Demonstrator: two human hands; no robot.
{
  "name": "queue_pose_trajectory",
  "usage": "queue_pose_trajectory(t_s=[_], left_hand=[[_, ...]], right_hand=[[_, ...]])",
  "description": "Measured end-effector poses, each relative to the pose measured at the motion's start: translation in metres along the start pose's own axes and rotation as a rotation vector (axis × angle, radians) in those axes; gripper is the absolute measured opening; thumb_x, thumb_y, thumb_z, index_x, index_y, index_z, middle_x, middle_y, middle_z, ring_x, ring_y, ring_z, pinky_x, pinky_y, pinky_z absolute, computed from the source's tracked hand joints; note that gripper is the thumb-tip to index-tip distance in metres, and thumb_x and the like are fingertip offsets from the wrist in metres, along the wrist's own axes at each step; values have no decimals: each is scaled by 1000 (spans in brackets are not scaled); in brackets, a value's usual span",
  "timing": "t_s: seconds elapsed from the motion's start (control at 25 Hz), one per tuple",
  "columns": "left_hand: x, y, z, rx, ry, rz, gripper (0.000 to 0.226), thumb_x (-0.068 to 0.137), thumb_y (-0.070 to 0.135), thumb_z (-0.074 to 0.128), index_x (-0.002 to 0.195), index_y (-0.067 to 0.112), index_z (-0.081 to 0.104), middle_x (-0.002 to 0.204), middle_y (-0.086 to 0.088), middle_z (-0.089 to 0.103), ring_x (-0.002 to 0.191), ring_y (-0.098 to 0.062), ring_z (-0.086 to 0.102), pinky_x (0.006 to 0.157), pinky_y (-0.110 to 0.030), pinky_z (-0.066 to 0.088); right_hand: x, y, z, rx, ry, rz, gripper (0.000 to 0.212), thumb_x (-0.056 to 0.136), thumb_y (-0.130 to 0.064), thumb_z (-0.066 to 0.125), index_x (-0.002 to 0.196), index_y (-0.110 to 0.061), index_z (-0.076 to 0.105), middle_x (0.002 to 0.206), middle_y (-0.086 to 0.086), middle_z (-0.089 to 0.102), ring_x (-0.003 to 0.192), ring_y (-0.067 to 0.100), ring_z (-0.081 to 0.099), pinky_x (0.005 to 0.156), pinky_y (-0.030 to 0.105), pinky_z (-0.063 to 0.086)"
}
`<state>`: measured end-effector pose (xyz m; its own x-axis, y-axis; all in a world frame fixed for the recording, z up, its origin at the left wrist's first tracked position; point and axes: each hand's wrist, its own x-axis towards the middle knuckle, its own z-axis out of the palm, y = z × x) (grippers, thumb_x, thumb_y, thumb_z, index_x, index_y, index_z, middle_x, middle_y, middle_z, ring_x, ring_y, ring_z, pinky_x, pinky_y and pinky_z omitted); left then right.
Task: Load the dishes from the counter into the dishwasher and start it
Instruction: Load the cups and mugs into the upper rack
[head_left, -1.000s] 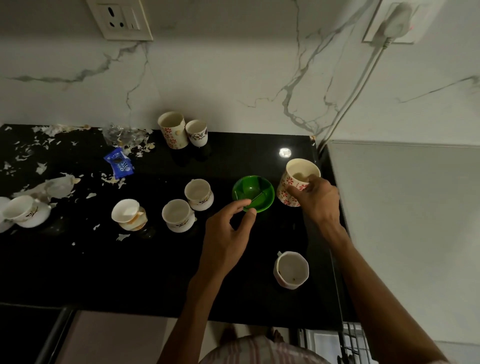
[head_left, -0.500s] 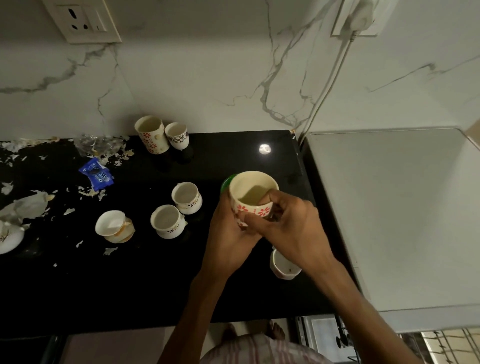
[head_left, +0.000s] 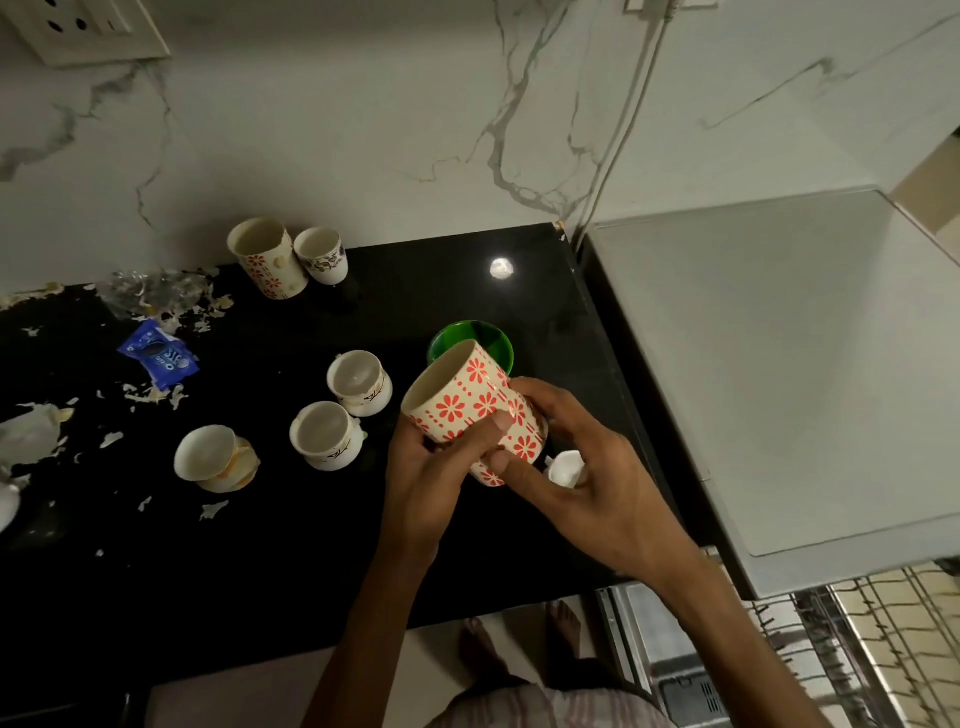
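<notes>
Gripping a cream tumbler with red flowers (head_left: 470, 410), both hands hold it above the black counter (head_left: 260, 561), tilted so its mouth points up and to the left. The left hand (head_left: 431, 483) wraps it from below with the thumb pressed across the printed side; the right hand (head_left: 582, 483) curls round its base end, fingers over the far side. Just behind the tumbler sits a green bowl (head_left: 491, 340), partly hidden by it. Under the right hand a white cup (head_left: 565, 467) shows only as a small patch, so its pose is hard to judge.

Left of the hands stand two white cups (head_left: 358, 382) (head_left: 327, 434) close together, both upright, and farther left a cup lying tipped on its side (head_left: 215, 460). At the back by the marble wall (head_left: 363, 130) a second flowered tumbler (head_left: 265, 265) touches a small dark-patterned cup (head_left: 322, 254). A blue snack wrapper (head_left: 158, 356) and pale scraps litter the left of the counter. At lower right a wire dishwasher rack (head_left: 857, 639) is pulled out beneath a grey appliance top (head_left: 779, 364).
</notes>
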<state>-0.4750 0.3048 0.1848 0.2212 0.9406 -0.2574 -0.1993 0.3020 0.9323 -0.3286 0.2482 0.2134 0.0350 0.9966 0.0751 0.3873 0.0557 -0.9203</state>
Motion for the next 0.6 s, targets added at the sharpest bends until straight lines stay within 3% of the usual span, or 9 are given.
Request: queue_pose_trajectory(t_s=[0.12,0.32,0.48,0.6], left_hand=[[-4,-2,5,-65,-26,-84,72,64,36,84,130,23,57,119,-7,69,110,-28,66,89,-50,54],[-14,-5,32,-121,-86,-181,76,62,39,82,131,19,55,117,-10,70,104,-25,69,72,-30,56],[-27,-13,67,-184,-156,-222,98,50,52,89,135,20,52,122,-11,67,112,-27,65,79,-34,56],[-44,-23,97,-236,-183,-267,98,45,56,90,130,21,55,120,-11,68,112,-26,65,83,-34,57]], right_hand=[[-11,10,-4,9,-1,5,67,85,-34,74,142,-30,39,131,-19,54,120,6,55,92,22,52],[-31,20,-14,6,116,-57,82,78,-27,82,146,-24,35,142,-10,46,130,12,48,101,35,49],[-53,26,-31,-60,251,-83,87,73,-24,86,145,-16,37,144,-3,41,134,13,43,107,29,43],[-73,31,-48,-86,356,-112,84,71,-22,87,141,-13,40,141,1,43,132,14,45,105,26,43]])
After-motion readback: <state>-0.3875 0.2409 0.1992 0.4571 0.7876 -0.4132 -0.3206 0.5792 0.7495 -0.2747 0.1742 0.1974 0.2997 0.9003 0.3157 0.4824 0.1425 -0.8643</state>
